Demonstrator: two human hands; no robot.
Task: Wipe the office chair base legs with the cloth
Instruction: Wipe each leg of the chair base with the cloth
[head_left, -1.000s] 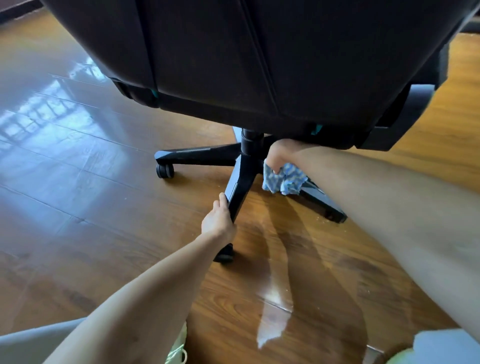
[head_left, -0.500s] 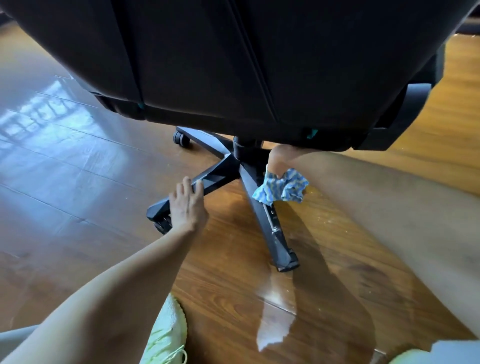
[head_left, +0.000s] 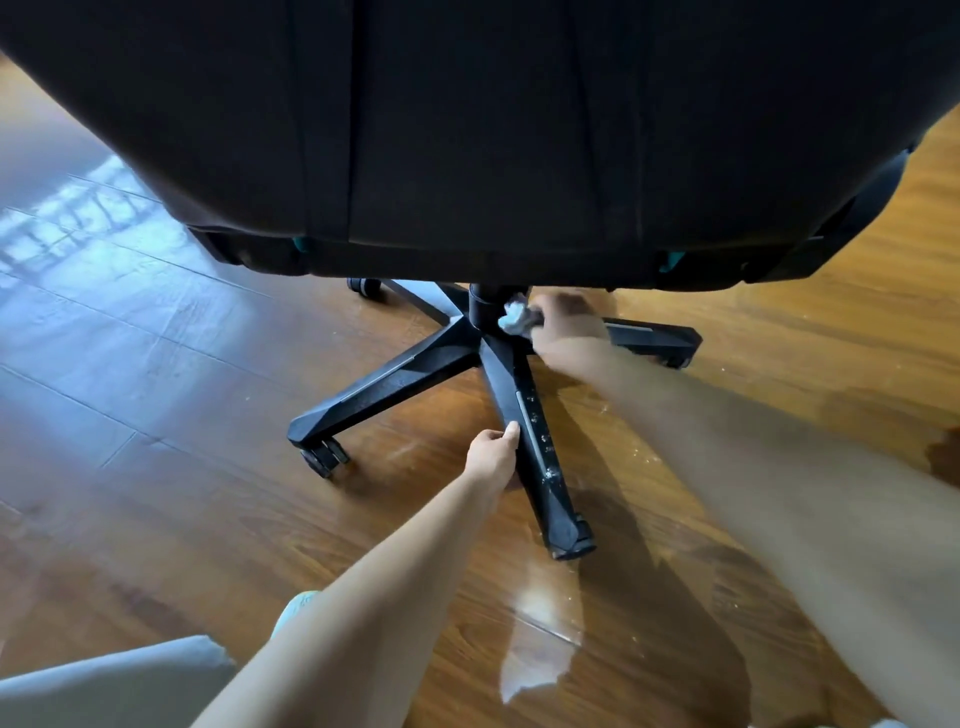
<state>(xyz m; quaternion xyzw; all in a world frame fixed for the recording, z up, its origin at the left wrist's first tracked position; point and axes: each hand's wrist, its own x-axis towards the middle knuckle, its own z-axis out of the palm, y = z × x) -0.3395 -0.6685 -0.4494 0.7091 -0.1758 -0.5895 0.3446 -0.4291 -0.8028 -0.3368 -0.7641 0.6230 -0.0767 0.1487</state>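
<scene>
Chair base legs spread black across the wooden floor beneath the dark seat that fills the upper part of the view; one leg runs toward the camera, one out to the left with a castor at its tip, one to the right, one away behind the column. Left hand rests against the left edge of the near leg, fingers curled around it with the thumb on top; right hand is blurred, closed round a bunched pale blue cloth that sits just beside the column at the hub, over the root of the right leg; pale specks lie scattered on the floor to the right of the near leg.
</scene>
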